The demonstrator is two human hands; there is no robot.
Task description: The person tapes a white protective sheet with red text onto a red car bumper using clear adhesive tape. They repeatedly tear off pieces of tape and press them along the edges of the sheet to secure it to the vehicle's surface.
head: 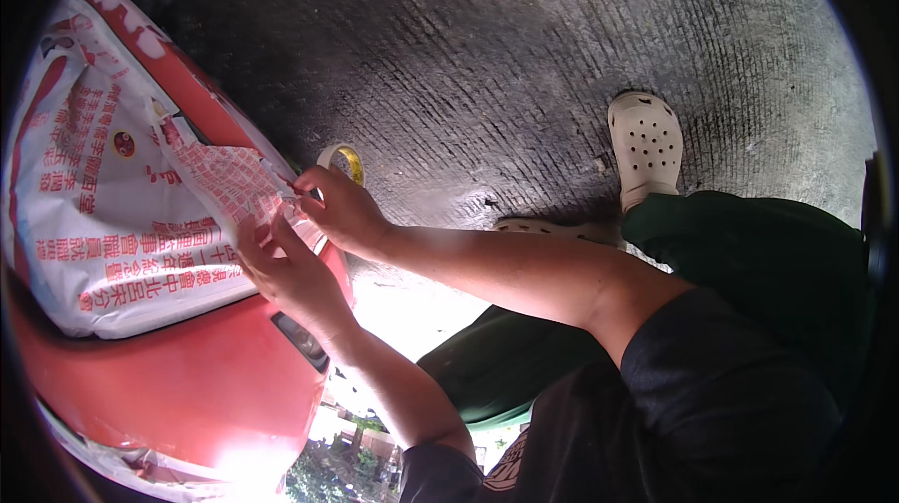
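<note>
A large white sheet with red printed characters (pixel 133 243) covers part of a red vehicle body (pixel 175 376). Over its right side lies a smaller, creased piece of paper with dense red print (pixel 228 176). My left hand (pixel 291 278) has its fingertips on this paper's lower right edge and seems to pinch it. Just above and to the right, my right hand (pixel 348 211) has a roll of tape (pixel 358 166) against its fingers, partly hidden by them. Its thumb and forefinger meet near the paper's right corner. Exactly what these fingertips pinch is hard to see.
Grooved concrete ground (pixel 456 67) lies beyond the vehicle. A beige perforated clog (pixel 646 145) is on my foot at the right; the other clog (pixel 555 227) is partly behind my forearm. A vehicle lamp (pixel 302 338) sits below my left hand. Plants (pixel 337 464) show at the bottom.
</note>
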